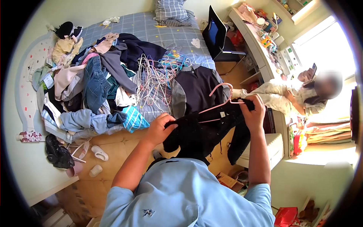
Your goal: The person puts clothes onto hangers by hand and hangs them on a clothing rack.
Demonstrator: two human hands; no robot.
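A black garment (193, 138) hangs between my two hands, with a pink hanger (215, 107) in its neck opening and a small white label near the collar. My left hand (160, 129) is closed on the garment's shoulder. My right hand (254, 110) pinches the other shoulder beside the hanger's end. The hanger's hook points up and to the left. Just beyond, a black top with grey sleeves (196, 89) lies on the bed's edge. Left of it is a tangled heap of wire hangers (153, 85).
A large clothes pile (106, 75) covers the left of the bed (132, 23). A black chair (215, 36) stands by the long desk (261, 62). Another person (291, 94) sits at the right with a phone. White shoes (99, 153) lie on the floor.
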